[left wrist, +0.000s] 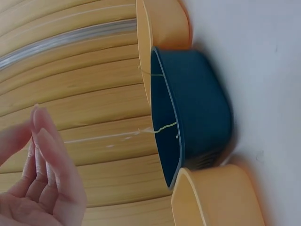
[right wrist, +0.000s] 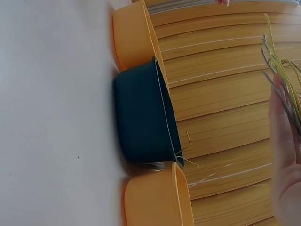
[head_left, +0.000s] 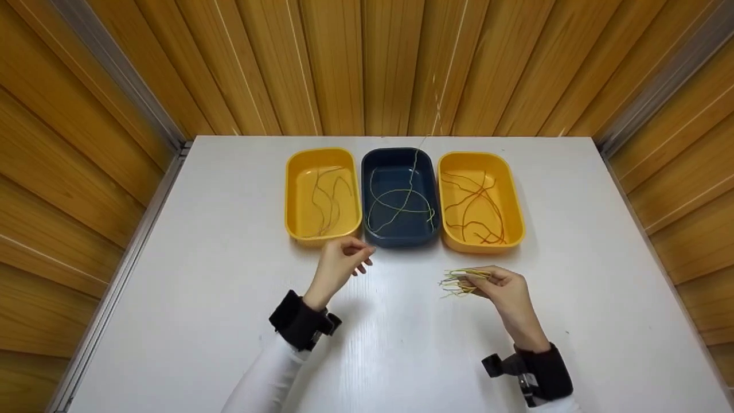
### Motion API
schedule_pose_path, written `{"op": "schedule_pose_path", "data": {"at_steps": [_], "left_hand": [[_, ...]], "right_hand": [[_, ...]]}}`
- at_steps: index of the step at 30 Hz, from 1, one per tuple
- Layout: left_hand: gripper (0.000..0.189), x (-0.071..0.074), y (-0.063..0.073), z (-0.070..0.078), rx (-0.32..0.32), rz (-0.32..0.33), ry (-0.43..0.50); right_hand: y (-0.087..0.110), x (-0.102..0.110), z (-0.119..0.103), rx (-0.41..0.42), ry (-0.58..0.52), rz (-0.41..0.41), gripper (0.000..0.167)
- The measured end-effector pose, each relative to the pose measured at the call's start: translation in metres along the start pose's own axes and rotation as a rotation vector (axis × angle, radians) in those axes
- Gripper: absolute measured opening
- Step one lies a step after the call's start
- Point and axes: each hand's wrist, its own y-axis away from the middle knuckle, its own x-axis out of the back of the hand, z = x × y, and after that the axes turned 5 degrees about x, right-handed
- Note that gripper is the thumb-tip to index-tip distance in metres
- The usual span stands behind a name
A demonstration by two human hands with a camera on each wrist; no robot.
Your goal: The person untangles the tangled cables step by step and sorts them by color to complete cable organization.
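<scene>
My right hand pinches a bundle of thin yellow and grey strings, their loose ends pointing left. In the right wrist view these strings stick out past the fingers. My left hand hovers at the near edge of the left yellow box, thumb and fingertips brought together with no string visible between them. Grey strings lie in that box. Yellow-green strings curl inside the dark blue box, one rising over its far rim. Orange-red strings lie in the right yellow box.
The three boxes stand side by side across the white table. Behind them rises a wood-patterned wall, with similar panels at both sides. Black camera straps are worn on both wrists.
</scene>
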Motion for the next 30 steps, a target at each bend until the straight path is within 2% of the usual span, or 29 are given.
{"op": "schedule_pose_path", "data": {"at_steps": [5, 16, 21, 30], "left_hand": [[0.018, -0.017, 0.009, 0.000, -0.025, -0.087, -0.020], [0.020, -0.046, 0.015, 0.002, -0.050, -0.180, 0.002], [0.022, -0.054, 0.017, 0.002, -0.061, -0.217, -0.013], [0.021, -0.058, 0.017, 0.003, -0.073, -0.244, -0.071]], "right_hand": [[-0.001, -0.006, -0.001, 0.000, 0.019, -0.020, 0.012], [-0.002, -0.019, -0.002, -0.025, 0.014, -0.061, 0.014], [-0.002, -0.021, -0.002, -0.025, 0.034, -0.103, 0.015], [-0.002, -0.020, -0.001, -0.021, 0.060, -0.163, 0.017]]}}
